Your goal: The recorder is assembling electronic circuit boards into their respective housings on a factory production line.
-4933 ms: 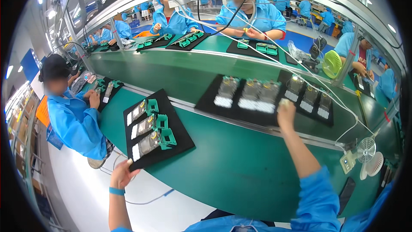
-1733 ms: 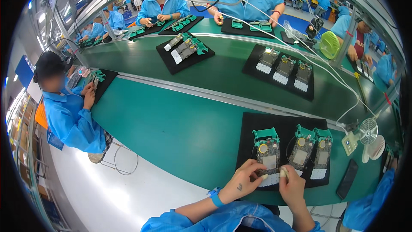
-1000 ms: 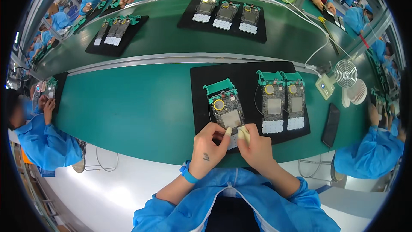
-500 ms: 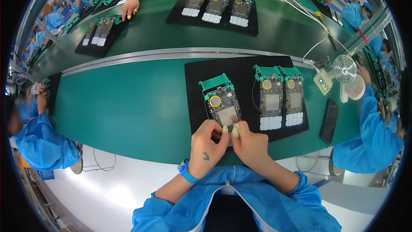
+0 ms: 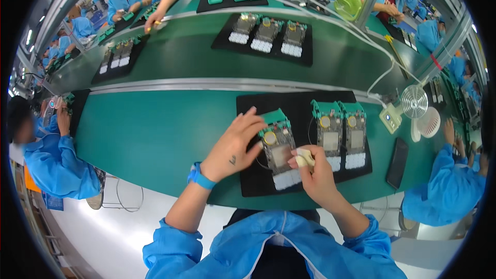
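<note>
A circuit board [image 5: 280,147] with a green plastic end piece, a round yellow-rimmed part, a grey square and a white keypad strip lies slightly tilted on a black mat [image 5: 253,186]. My left hand [image 5: 232,147] is open at its upper left, fingers stretched by the green end and thumb near the left edge. My right hand [image 5: 318,173] is closed at the board's right edge, pale yellow covers on its fingertips; what it pinches, if anything, is hidden. Two similar boards, one [image 5: 329,137] beside the other [image 5: 355,134], lie side by side to the right.
A dark phone [image 5: 397,163] lies right of the mat. Beyond it stand a small fan [image 5: 414,102] and a power socket [image 5: 390,118] with white cables. Across a metal rail [image 5: 181,85], another mat [image 5: 222,41] bears three boards. Co-workers sit on both sides; one reaches in opposite.
My hands have parted from the board's lower edge. The left has moved up to the green end, the right to the right edge. The white keypad strip now shows.
</note>
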Demonstrator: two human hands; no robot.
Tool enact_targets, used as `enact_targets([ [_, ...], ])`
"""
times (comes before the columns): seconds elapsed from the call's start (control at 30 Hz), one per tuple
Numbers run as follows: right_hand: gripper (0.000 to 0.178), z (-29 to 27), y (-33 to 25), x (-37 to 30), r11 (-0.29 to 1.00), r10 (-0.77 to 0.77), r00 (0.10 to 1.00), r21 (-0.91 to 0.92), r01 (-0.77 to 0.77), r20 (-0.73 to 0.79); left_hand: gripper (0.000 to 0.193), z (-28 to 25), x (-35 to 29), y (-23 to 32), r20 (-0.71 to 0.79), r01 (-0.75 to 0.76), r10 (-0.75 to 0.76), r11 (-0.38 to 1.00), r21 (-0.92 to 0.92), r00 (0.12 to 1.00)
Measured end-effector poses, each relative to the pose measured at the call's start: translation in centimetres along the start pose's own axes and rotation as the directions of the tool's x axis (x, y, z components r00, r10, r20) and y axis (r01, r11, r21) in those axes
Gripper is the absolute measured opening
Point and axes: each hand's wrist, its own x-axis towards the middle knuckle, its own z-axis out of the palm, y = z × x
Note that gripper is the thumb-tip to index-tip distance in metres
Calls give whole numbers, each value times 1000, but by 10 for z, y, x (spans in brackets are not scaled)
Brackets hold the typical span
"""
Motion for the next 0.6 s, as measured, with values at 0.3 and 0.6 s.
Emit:
enact_targets([
  [0.3,26,-11,-27,21,910,-193,976,-353,216,99,46,41,-12,51,-367,204,-171,977,54,915],
  [0.6,28,-8,-26,32,800,-262,939,-495,340,222,50,36,-19,56,-262,269,-312,945,-188,913],
])
